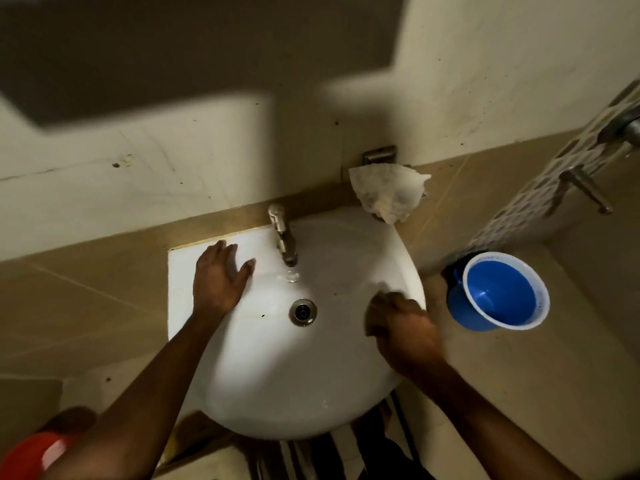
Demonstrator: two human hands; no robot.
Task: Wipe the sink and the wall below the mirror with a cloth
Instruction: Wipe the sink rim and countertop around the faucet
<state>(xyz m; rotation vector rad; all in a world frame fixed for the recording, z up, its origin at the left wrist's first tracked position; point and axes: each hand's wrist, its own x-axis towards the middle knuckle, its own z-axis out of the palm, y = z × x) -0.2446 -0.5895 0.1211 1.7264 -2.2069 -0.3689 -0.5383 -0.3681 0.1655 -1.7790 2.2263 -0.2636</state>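
The white sink (263, 368) fills the middle, with a metal tap (283, 237) at its back and a round drain (303, 311). My left hand (218, 275) lies flat on the sink's left rim, fingers spread, holding nothing. My right hand (405, 330) is blurred, pressed against the basin's right inner side and closed over a dark cloth (375, 315) that is mostly hidden under the fingers. The pale wall (138, 174) rises behind the sink, below the dark mirror (173, 46). A white cloth (388, 194) hangs from a holder on that wall, right of the tap.
A blue mug (498, 292) with a white rim stands on the ledge right of the sink. Metal fittings (585, 188) stick out of the patterned tile wall at far right. A red object (31, 455) sits at the lower left. Tan tiles surround the sink.
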